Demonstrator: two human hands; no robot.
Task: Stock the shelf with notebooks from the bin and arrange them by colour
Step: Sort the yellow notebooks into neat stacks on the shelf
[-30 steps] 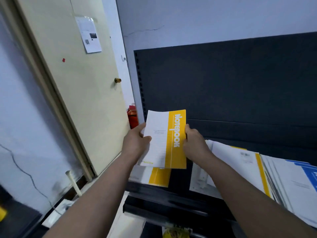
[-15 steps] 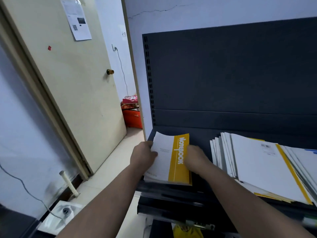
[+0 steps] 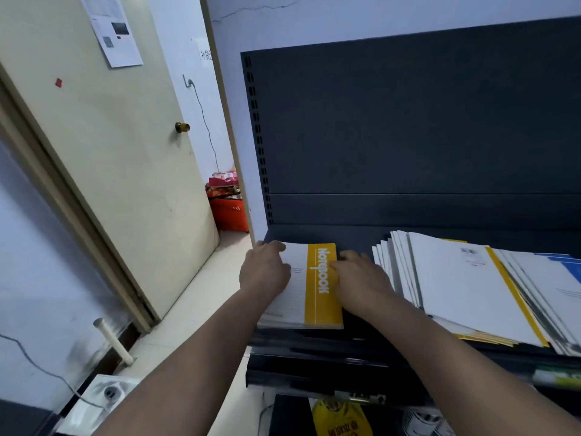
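The yellow notebook [image 3: 317, 284] lay flat on the shelf [image 3: 355, 237] at lower centre, probably being squared onto its colour pile. The grip of the left hand [image 3: 264, 273] curled round its left edge. The right hand [image 3: 361, 280] pressed straight fingers on the yellow band, beside the fanned notebooks [image 3: 456, 284].

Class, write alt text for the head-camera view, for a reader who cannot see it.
The left hand grips and the right hand presses the edges of a white notebook with a yellow band, lying flat at the left end of a dark metal shelf. A fanned stack of white notebooks lies to its right; a cream door stands at left.
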